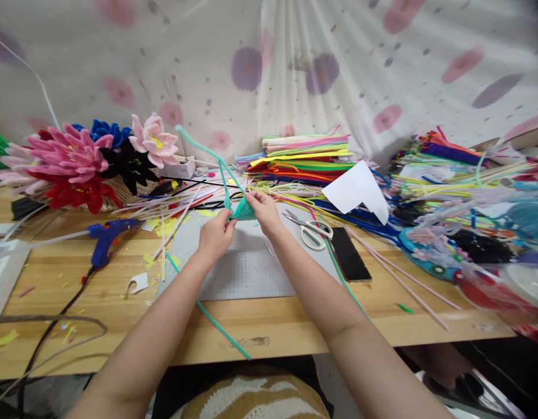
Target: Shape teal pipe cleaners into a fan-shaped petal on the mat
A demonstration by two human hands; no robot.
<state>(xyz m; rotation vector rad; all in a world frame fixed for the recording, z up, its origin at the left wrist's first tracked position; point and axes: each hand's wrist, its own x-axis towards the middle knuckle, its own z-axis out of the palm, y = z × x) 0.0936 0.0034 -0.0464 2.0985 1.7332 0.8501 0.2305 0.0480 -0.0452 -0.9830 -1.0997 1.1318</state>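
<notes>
Above the grey cutting mat [251, 265], my two hands hold a fan-shaped piece of bent teal-green pipe cleaners [243, 209] between them. My left hand [214, 237] pinches its gathered lower end. With thumb and fingers, my right hand [264, 210] grips its upper right side. One long green end sticks up and bends over to the left. A loose green pipe cleaner [223, 330] lies beneath my left forearm, crossing the table's front edge. White-handled scissors [313, 234] rest open on the mat to the right of my right hand.
A blue glue gun [109, 237] lies on the left, its cord trailing forward. Pipe-cleaner flowers [72, 157] stand behind it. Bundled coloured pipe cleaners [301, 163] are stacked at the back. Right of the mat are a black phone [349, 254] and white paper [358, 189].
</notes>
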